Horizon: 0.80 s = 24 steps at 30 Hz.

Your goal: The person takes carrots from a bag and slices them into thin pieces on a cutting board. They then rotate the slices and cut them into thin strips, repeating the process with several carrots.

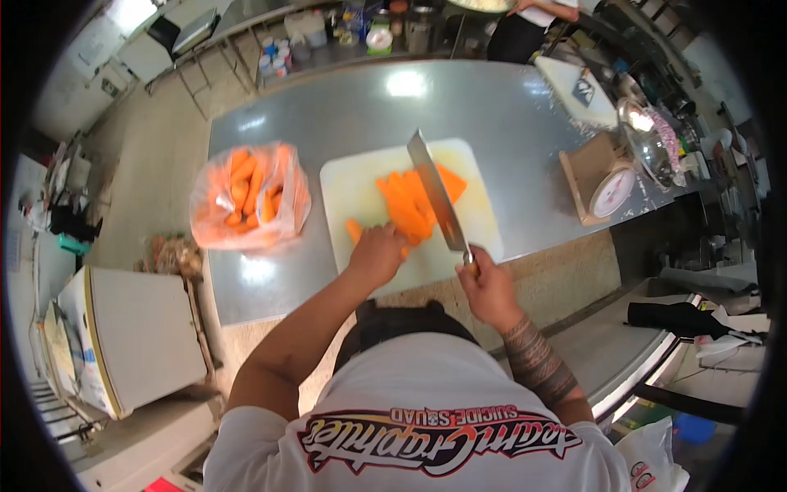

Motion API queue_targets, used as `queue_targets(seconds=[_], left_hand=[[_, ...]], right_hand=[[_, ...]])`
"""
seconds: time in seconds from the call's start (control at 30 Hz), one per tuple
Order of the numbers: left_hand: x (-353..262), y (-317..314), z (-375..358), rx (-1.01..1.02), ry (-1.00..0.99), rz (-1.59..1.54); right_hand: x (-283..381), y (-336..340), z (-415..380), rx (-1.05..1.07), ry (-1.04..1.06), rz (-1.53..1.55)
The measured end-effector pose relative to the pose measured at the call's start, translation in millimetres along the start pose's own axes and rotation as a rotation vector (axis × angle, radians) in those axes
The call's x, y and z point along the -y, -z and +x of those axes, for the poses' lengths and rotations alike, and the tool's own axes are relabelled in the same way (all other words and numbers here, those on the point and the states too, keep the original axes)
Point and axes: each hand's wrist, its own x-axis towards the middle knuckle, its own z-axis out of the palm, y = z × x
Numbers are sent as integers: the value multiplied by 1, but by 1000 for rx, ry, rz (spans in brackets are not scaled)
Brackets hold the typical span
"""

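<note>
My right hand (486, 287) grips the handle of a large cleaver (436, 190), its broad blade pointing away from me over the cutting board. Under and beside the blade lie orange carrot slices (402, 199), spread in a loose pile on the white cutting board (338, 176). My left hand (379, 256) is at the near side of the pile, its fingers curled around a carrot piece that shows partly at the fingertips. A short carrot piece (353, 230) sits just beyond that hand. Left of the board stands a clear plastic bag (215, 225) full of whole carrots.
The board rests on a metal table (361, 102). To the right are a weighing scale (611, 190), a metal bowl (643, 139) and another white board (566, 86). Another person (525, 29) stands across the table. A white cabinet (147, 336) is at lower left.
</note>
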Motion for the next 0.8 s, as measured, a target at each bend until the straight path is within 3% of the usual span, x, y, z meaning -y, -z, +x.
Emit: queue_targets(seconds=[0.37,0.5,0.8], left_hand=[[-2,5,7,147,-137,128],[1,-12,6,29,-183,159],[8,-18,8,-33,-245,137]], right_hand=[[-85,1,-38,-137,-63,88],[-102,1,-37,-95,-131,87],[-117,4,-33,-12,-67,2]])
